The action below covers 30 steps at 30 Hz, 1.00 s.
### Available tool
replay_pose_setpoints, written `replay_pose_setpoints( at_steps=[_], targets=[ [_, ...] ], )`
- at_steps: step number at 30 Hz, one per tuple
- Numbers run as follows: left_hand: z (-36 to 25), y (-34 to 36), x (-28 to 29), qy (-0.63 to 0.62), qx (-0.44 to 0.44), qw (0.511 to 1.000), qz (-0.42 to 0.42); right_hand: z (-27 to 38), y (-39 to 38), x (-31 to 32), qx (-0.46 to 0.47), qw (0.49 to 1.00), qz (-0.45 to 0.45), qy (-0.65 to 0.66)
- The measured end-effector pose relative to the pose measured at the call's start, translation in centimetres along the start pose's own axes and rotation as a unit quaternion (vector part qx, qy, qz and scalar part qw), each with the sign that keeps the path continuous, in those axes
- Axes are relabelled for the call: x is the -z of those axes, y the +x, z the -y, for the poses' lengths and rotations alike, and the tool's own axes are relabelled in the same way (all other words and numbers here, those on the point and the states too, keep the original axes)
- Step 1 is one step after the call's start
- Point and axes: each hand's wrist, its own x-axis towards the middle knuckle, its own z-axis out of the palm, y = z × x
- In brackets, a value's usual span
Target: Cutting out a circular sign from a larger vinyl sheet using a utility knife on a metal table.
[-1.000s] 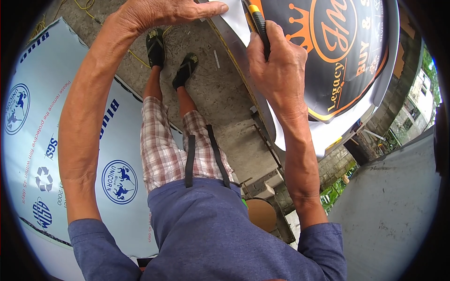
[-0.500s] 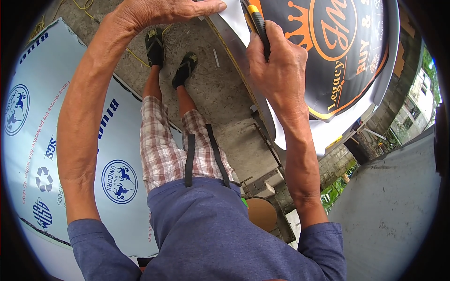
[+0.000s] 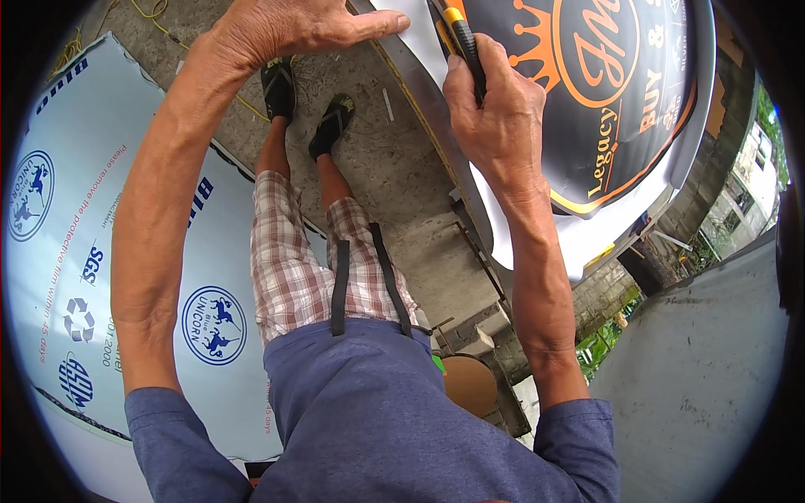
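Observation:
My right hand (image 3: 496, 117) is closed around a black and yellow utility knife (image 3: 465, 46), its front end pointing to the far edge of view. The knife is over the white margin of a printed sticker sheet (image 3: 579, 159), black with an orange crown and lettering. That sheet lies on a work surface at the far right. My left hand (image 3: 293, 25) is at the top edge, thumb stretched out over the white margin (image 3: 419, 42) left of the knife. Its other fingers are mostly cut off by the picture's edge. The blade's tip cannot be made out.
A large light-blue film-covered panel (image 3: 151, 277) leans or lies at the left. Below is a rough concrete floor (image 3: 369, 168) with a yellow cord (image 3: 155, 12). A round brown piece (image 3: 470, 384) and blocks (image 3: 489, 323) sit beside me. A grey sheet (image 3: 704, 369) stands at the right.
My left hand and forearm have shifted slightly right and nearer, the thumb now lower over the white margin. My right hand with the knife has moved only a little.

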Motion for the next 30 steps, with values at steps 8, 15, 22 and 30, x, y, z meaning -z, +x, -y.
replay_pose_setpoints(
  at_steps=[8,15,22,30],
  targets=[
    [-2.6,-1.2,0.3,-0.032,0.079,0.996,0.006,1.9,0.7,0.6,-0.006,0.999,0.017,-0.047],
    [-1.4,-1.4,0.5,-0.016,0.065,0.998,0.018,2.2,0.6,-0.3,0.002,0.999,-0.001,-0.045],
    [-1.0,-1.5,0.5,-0.02,0.058,0.998,0.019,2.3,0.7,-0.5,0.002,0.999,-0.001,-0.049],
    [-1.0,-1.5,0.5,-0.021,0.059,0.998,0.017,2.4,0.7,-0.3,0.0,0.999,-0.001,-0.042]
  ],
)
